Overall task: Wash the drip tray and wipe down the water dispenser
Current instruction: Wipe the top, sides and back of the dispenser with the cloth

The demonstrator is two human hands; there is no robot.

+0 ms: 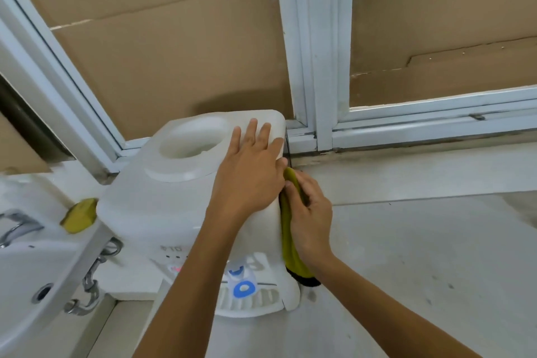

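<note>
Yellow cloth [289, 229] bunched in right hand [312, 219], fingers curled round it, pressed on the dispenser [180, 206] side; left hand [250, 174] flat on top, fingers slightly apart, at 12 o'clock from the drip tray [247, 304].

Water dispenser [174, 212] on the floor [421, 256], sink [35, 270] left

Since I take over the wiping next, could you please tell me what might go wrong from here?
1. The white plastic water dispenser stands by the white sink; sideways pressure from the yellow-green cloth in the right hand might shift it, though the left hand braces it.
2. The cloth could snag the white drip tray.
</note>
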